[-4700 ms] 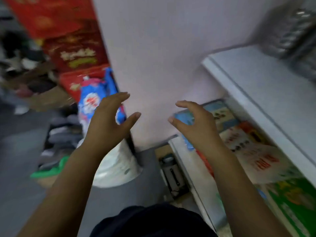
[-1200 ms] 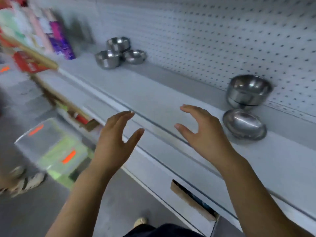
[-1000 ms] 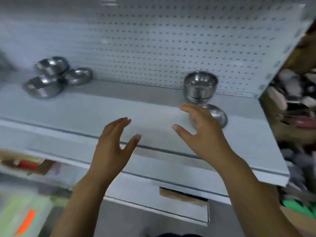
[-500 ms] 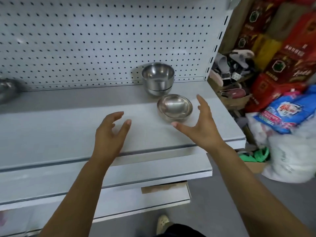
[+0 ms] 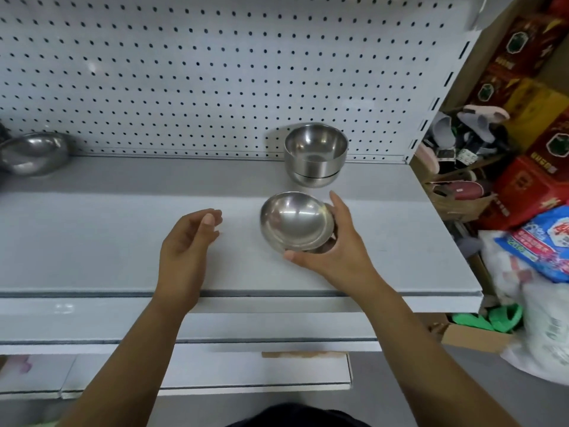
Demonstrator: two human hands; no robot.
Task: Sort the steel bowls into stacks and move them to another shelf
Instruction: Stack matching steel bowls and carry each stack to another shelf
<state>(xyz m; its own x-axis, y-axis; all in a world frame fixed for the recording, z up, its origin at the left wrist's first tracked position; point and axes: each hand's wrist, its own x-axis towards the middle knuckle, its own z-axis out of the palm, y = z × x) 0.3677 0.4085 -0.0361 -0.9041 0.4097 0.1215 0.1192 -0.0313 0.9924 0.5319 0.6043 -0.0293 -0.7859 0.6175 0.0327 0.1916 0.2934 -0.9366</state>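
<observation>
Head view. The right hand (image 5: 335, 241) grips a shallow round steel bowl (image 5: 292, 223), thumb at the near rim and fingers round the far side. The bowl is tilted over the white metal shelf (image 5: 92, 241), just in front of a stack of deeper steel bowls (image 5: 315, 154). The left hand (image 5: 187, 238) is loosely curled and holds nothing. Risk: the smooth rim may slip from this one-handed hold, or the bowl may knock the stack.

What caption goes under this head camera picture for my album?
Right hand grips a tilted steel bowl at a white shelf, stacked bowls behind it, left hand empty alongside.
</observation>
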